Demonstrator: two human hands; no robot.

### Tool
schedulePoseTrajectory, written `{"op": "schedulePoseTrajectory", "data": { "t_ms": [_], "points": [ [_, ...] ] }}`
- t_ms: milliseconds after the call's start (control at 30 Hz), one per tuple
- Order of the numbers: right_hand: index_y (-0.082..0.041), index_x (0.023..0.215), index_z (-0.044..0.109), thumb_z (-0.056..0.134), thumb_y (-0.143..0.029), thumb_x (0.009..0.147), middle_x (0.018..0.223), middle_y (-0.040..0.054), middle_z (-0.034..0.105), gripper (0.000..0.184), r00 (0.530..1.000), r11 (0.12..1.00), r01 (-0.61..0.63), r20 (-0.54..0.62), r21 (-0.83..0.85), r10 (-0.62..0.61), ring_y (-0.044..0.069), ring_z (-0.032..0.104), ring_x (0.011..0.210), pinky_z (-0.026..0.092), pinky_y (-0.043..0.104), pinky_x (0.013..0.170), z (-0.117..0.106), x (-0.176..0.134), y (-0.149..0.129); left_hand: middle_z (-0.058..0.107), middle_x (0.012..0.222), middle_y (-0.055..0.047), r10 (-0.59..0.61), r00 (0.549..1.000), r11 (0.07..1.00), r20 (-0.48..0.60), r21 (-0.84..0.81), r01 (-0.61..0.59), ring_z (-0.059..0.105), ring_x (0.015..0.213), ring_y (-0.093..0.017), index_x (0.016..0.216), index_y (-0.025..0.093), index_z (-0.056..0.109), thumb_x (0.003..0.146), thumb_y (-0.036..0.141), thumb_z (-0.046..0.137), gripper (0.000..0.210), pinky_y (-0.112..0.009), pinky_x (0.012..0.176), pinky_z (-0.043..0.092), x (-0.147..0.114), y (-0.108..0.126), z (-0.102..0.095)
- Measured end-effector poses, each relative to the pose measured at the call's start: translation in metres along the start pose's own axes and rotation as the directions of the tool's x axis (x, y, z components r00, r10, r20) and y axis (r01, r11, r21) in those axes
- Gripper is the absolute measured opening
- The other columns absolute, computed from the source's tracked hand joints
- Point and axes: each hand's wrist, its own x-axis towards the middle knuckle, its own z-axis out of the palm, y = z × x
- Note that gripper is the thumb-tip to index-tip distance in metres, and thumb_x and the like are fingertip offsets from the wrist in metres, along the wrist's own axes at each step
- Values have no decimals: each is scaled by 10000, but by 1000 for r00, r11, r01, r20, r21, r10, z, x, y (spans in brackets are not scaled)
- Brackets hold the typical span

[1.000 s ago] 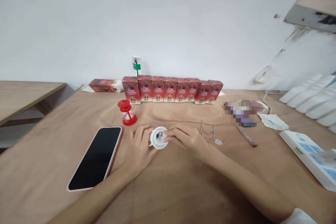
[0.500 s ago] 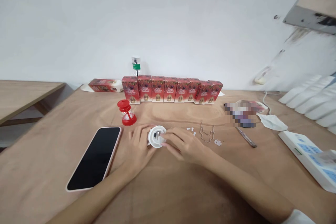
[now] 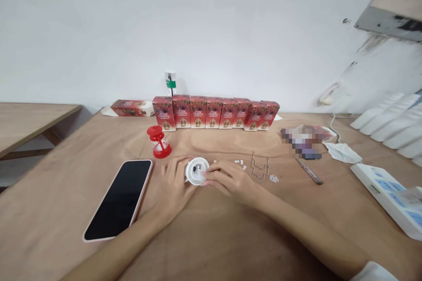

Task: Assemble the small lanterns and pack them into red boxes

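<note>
Wooden worktop (image 3: pixel 211 241) beneath, the left hand (image 3: pixel 176 183) grips a round white part (image 3: pixel 192 180) at centre, inside exposed, the right hand (image 3: pixel 234 181) narrowed at its rim, pinching what I cannot tell, work seemingly midway, small white bits (image 3: pixel 241 162) lying loose at right

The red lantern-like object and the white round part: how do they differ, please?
The red lantern-like object has a red frame with a clear middle; the white round part is white, with dark details inside. The red lantern-like object stands untouched on the table; the white round part is held in the left hand, with the right hand at its edge. Both have circular edges.
</note>
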Motion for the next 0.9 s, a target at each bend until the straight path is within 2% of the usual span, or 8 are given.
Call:
{"op": "schedulePoseTrajectory", "data": {
  "t_ms": [100,200,433,567,700,900],
  "points": [
    [-166,850,632,541,-159,896,762,42,664,102,999,999,15,-38,-32,-16,106,589,658,492,206,588,1,-2,-1,625,1040,-122,29,1000,1000,6,11,-29,569,949,-265,1100,155,513,867,417,540,352,-360,743,369,0,1,-2],
    [-152,870,647,537,-134,893,770,53,659,114,997,997,35,-73,-71,-40,110,594,687,499,212,625,1,-3,-3,631,1038,-120,67,998,998,21,16,-68,575,958,-260,1096,157,514,884,412,515,331,-356,744,364,0,3,-2],
    [-124,804,642,526,-158,908,765,65,657,159,985,998,26,-167,-60,-36,98,617,683,507,191,655,5,-5,-10,638,1002,-110,102,995,994,1,46,-101,589,914,-233,1074,165,510,924,454,424,337,-345,722,351,2,6,-3],
    [-118,841,630,545,-144,895,749,71,665,104,982,999,10,-188,-52,-20,116,628,679,502,209,610,7,-5,-10,643,986,-116,108,994,992,-17,60,-107,591,908,-242,1066,149,516,926,433,429,329,-349,715,345,3,7,-2],
    [-151,843,605,582,-165,877,701,40,660,44,970,994,9,-240,-111,-35,120,605,622,470,246,554,11,-6,-10,650,994,-111,109,994,993,4,37,-109,592,905,-242,1067,160,528,919,417,452,306,-355,727,347,1,8,-1],
    [-147,816,578,631,-120,830,656,27,633,61,953,988,37,-293,-151,-80,121,597,605,460,253,529,20,-10,-11,664,968,-114,133,991,991,-5,26,-133,595,858,-231,1039,145,535,923,413,446,306,-350,699,338,1,10,-3]
  ]
}}
